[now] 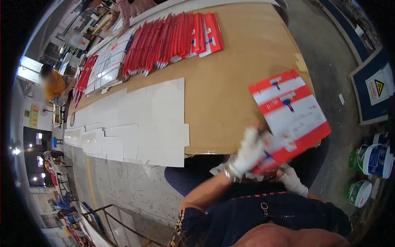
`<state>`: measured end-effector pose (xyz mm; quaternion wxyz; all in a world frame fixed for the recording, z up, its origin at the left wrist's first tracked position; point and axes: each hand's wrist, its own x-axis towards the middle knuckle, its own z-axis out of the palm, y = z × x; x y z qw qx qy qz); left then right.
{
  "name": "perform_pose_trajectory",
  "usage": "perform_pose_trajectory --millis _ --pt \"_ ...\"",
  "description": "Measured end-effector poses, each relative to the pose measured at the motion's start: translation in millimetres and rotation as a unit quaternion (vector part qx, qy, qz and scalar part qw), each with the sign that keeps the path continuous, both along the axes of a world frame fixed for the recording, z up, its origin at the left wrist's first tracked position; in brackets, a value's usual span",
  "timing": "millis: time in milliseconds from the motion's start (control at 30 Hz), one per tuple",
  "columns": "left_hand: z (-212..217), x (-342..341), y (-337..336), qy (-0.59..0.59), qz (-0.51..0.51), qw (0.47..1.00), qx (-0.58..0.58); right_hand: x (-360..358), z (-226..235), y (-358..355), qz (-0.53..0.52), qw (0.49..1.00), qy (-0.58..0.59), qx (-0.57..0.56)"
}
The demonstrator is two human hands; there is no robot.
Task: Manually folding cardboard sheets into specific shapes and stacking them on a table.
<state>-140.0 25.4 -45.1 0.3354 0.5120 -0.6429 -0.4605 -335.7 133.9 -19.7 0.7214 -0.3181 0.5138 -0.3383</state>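
A flat red-and-white printed cardboard sleeve [294, 111], with a blue tool pictured on it, is tilted over the near right edge of the table in front of my body. My right hand [293, 181], in a white glove, grips its lower edge close to my lap. Across the sleeve's lower left side lies my left hand [249, 150], also white-gloved and smeared by motion, so its fingers cannot be made out. Part of the sleeve's bottom is hidden behind my hands. Another red piece [263, 166] shows beneath the left hand.
On the brown table [222, 90] a long row of red folded sleeves [164, 41] leans at the far side, beside a strapped white stack [107, 66]. White cardboard sheets [144, 123] overhang the near left edge. Buckets [358, 192] stand at right; a person [57, 86] sits far left.
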Motion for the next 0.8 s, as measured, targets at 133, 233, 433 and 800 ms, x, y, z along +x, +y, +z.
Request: perform_pose_trajectory --millis 133,233,433,800 --pt "56 40 41 -0.034 -0.049 0.994 -0.096 -25 3 -36 -0.158 0.962 0.143 -0.17" --pt "52 120 28 -0.277 0.042 0.943 -0.182 -91 10 -122 -0.097 0.927 0.264 -0.25" --pt "43 210 68 -0.523 0.121 0.843 -0.031 -86 3 -389 0.02 0.845 0.392 -0.363" --pt "105 214 55 -0.446 0.24 0.809 -0.299 137 -2 -515 0.046 0.679 0.521 -0.515"
